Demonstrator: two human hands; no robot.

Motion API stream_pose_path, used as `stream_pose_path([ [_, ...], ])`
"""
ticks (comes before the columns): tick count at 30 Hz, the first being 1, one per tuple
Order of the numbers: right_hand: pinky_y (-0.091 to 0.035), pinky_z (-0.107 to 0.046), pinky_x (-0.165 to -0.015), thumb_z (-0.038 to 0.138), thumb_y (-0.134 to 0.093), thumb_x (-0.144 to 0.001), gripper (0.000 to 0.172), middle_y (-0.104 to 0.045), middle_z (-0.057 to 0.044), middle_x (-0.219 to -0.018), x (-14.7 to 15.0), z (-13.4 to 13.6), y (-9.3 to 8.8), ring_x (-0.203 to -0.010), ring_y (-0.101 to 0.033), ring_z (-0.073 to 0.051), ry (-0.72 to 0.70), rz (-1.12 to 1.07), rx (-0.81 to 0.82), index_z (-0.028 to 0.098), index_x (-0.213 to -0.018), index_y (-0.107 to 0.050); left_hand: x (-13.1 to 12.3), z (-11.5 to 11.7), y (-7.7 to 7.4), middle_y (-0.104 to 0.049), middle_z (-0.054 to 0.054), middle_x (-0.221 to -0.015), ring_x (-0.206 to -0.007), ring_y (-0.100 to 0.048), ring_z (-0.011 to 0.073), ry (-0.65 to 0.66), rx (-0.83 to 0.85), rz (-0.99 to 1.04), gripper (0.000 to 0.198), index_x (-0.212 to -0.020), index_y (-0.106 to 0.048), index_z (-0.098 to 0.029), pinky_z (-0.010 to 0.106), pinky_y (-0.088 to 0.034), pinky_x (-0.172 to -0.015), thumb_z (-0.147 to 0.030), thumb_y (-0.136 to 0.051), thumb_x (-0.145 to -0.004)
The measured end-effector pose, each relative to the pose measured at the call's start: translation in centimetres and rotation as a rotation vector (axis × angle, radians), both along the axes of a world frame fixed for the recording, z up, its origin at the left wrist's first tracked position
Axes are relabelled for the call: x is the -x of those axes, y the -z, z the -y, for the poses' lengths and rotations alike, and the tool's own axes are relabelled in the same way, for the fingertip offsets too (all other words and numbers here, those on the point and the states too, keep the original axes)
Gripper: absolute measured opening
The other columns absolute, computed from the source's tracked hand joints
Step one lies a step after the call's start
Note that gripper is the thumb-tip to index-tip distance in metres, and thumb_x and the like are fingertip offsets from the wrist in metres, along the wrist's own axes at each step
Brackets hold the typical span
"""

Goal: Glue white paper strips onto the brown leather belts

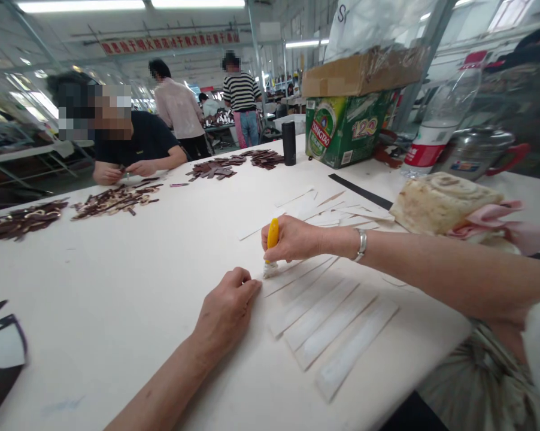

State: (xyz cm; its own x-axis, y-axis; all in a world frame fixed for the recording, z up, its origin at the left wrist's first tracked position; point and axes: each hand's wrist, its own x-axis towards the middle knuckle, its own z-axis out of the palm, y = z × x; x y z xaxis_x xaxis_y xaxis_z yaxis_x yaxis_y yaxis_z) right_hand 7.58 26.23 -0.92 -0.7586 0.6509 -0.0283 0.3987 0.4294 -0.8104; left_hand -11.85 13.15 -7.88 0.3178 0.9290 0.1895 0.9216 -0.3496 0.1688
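Note:
My right hand (292, 236) is closed around the yellow handle of a brush (273, 233). Its whitish bristles are down at the left end of the pale strips. Close by on the left, my left hand (229, 302) rests on the table with its fingers curled together; the fingertips are partly hidden, and whatever they may pinch cannot be made out. Several flat white strips (357, 350) lie side by side at a slant below my right wrist, with a whitish sheen on them. More thin pale strips (337, 209) overlap loosely beyond my right hand.
Piles of dark brown pieces (117, 199) lie toward the far edge, where a person (135, 140) works. A black cylinder (288, 143), green carton (342, 129), plastic bottle (443, 120), metal mug (476, 149) and bundled cloth (445, 200) stand at right. Dark items (3, 353) sit at left.

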Motion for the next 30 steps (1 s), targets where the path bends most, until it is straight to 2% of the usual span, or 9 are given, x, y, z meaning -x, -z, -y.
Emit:
stream_pose_path([
  [8,-0.034,-0.022,-0.045,0.007,-0.064,-0.059,0.006,-0.056,0.001,-0.051,-5.0,-2.4,-2.1,-0.05,-0.05,-0.011,0.134,0.26,-0.179,0.013,-0.06,-0.063,-0.2,0.0,-0.1,-0.06,0.005,-0.104,-0.092,-0.059,0.0207,-0.001,-0.011,-0.056,0.03,-0.105,-0.066,-0.026,0.03,-0.046,-0.074,-0.017,-0.039,-0.096],
  [11,-0.036,-0.023,-0.047,0.007,-0.066,-0.06,0.007,-0.057,0.001,-0.053,-7.3,-2.8,-3.3,-0.054,-0.051,-0.011,0.196,0.253,-0.254,0.014,-0.059,-0.063,-0.2,-0.3,-0.8,-0.061,0.004,-0.101,-0.088,-0.06,0.0191,-0.034,0.02,-0.009,0.028,-0.098,-0.067,-0.026,0.028,-0.045,-0.07,-0.018,-0.041,-0.095],
  [14,-0.037,-0.022,-0.045,0.011,-0.065,-0.068,0.004,-0.056,0.002,-0.054,-10.2,-3.0,-5.4,-0.05,-0.05,-0.01,0.285,0.114,-0.303,0.015,-0.065,-0.065,-0.4,-2.1,-2.4,-0.063,0.002,-0.099,-0.085,-0.062,0.0164,-0.068,0.027,0.11,0.029,-0.093,-0.069,-0.025,0.027,-0.046,-0.07,-0.014,-0.042,-0.091],
  [17,-0.034,-0.021,-0.037,0.017,-0.069,-0.072,0.006,-0.055,0.003,-0.052,-12.8,-3.3,-7.6,-0.042,-0.048,-0.009,0.469,-0.231,-0.317,0.017,-0.069,-0.064,-1.3,-6.8,-4.4,-0.065,0.003,-0.103,-0.086,-0.064,0.0162,-0.148,-0.024,0.109,0.031,-0.098,-0.07,-0.023,0.028,-0.047,-0.076,-0.014,-0.041,-0.091],
  [20,-0.033,-0.02,-0.032,0.02,-0.073,-0.073,0.013,-0.055,0.003,-0.053,-14.5,-3.7,-8.9,-0.039,-0.047,-0.009,0.61,-0.515,-0.295,0.018,-0.067,-0.061,-3.0,-14.2,-5.4,-0.065,0.007,-0.111,-0.095,-0.064,0.0192,-0.236,-0.025,0.021,0.03,-0.113,-0.068,-0.021,0.031,-0.049,-0.086,-0.021,-0.044,-0.096],
  [22,-0.034,-0.02,-0.033,0.019,-0.073,-0.073,0.014,-0.056,0.001,-0.054,-15.1,-3.6,-9.0,-0.04,-0.047,-0.009,0.657,-0.572,-0.274,0.019,-0.067,-0.061,-4.3,-19.5,-5.0,-0.063,0.01,-0.119,-0.103,-0.063,0.0212,-0.292,0.003,-0.008,0.03,-0.122,-0.064,-0.02,0.035,-0.049,-0.092,-0.027,-0.048,-0.098],
  [25,-0.034,-0.019,-0.033,0.018,-0.072,-0.075,0.011,-0.056,0.001,-0.052,-15.8,-3.1,-8.5,-0.04,-0.047,-0.009,0.684,-0.521,-0.266,0.018,-0.069,-0.062,-5.8,-26.2,-3.3,-0.06,0.011,-0.127,-0.109,-0.061,0.0234,-0.39,0.101,-0.056,0.035,-0.126,-0.06,-0.018,0.043,-0.052,-0.094,-0.036,-0.058,-0.097],
  [27,-0.032,-0.019,-0.033,0.018,-0.071,-0.076,0.01,-0.055,0.001,-0.051,-16.3,-2.6,-8.0,-0.04,-0.047,-0.009,0.672,-0.46,-0.266,0.018,-0.07,-0.063,-6.5,-29.3,-2.2,-0.06,0.011,-0.127,-0.11,-0.061,0.0238,-0.446,0.174,-0.08,0.037,-0.125,-0.059,-0.017,0.045,-0.054,-0.093,-0.038,-0.062,-0.095],
  [30,-0.031,-0.019,-0.034,0.016,-0.07,-0.077,0.009,-0.054,0.001,-0.05,-17.1,-2.2,-7.4,-0.04,-0.047,-0.009,0.675,-0.409,-0.267,0.017,-0.07,-0.064,-6.8,-31.9,-1.3,-0.06,0.011,-0.126,-0.11,-0.062,0.0239,-0.487,0.25,-0.087,0.037,-0.125,-0.059,-0.016,0.044,-0.055,-0.091,-0.037,-0.063,-0.094],
])
